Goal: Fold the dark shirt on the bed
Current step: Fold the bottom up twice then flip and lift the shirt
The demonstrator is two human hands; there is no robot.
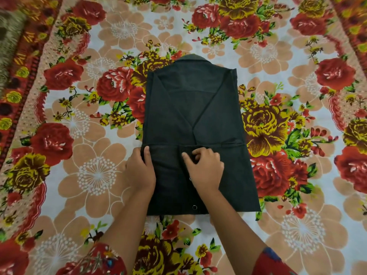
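Note:
The dark shirt [190,108] lies flat in the middle of the bed, collar at the far end, both sides folded in so it forms a narrow rectangle. Its near part is turned up, with a fold edge running across at the level of my fingers. My left hand [140,171] grips the left end of that folded edge, thumb on top of the cloth. My right hand [204,168] pinches the cloth near the middle of the same edge, fingers curled into it. A snap button [194,207] shows near the bottom hem.
A flowered bedsheet [95,175] in red, yellow and peach covers the whole bed around the shirt. A brownish patterned fabric [9,42] sits at the far left edge. My red patterned sleeves show at the bottom.

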